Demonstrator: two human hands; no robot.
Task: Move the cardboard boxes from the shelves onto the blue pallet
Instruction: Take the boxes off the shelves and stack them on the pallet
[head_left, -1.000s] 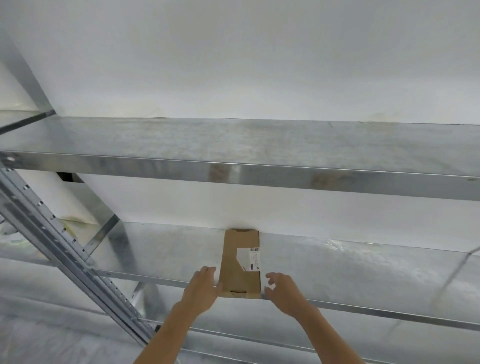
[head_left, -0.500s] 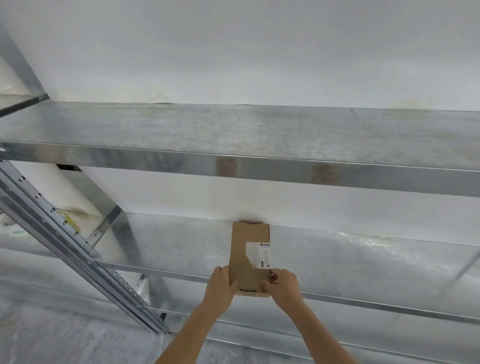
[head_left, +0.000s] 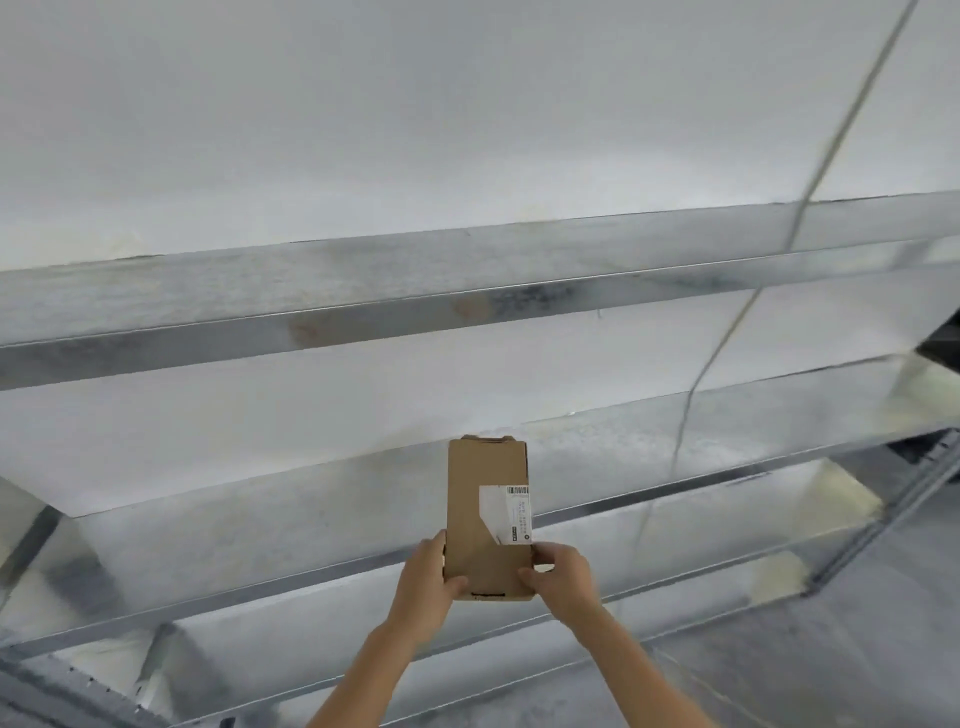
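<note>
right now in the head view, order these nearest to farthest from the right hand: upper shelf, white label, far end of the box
1. white label: on the cardboard box, just above the right hand.
2. far end: the box's top edge, toward the wall.
3. upper shelf: well above, across the view.

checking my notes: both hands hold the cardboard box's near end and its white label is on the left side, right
No: the head view shows the white label on the right side of the cardboard box. The left hand and right hand do hold its near end.
</note>
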